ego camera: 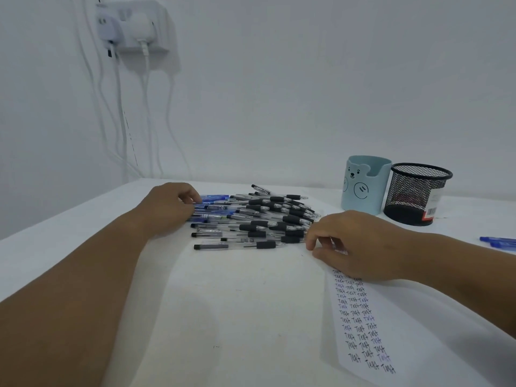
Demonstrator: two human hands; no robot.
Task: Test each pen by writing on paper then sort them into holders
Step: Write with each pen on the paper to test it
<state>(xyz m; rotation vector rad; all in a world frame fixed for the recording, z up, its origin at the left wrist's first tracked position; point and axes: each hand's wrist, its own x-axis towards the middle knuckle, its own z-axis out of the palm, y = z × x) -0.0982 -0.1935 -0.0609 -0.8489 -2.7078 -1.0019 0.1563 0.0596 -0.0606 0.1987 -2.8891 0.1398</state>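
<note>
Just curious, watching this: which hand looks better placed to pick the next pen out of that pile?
Probably the left hand: its fingers already touch the pen pile at the blue pens. The right hand rests on the test paper at the pile's edge, seemingly steadying it.

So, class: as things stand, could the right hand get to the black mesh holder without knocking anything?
Probably yes. The right hand rests on the paper strip, and the black mesh holder stands just beyond it with bare table between. The blue bear holder sits off to its left.
</note>
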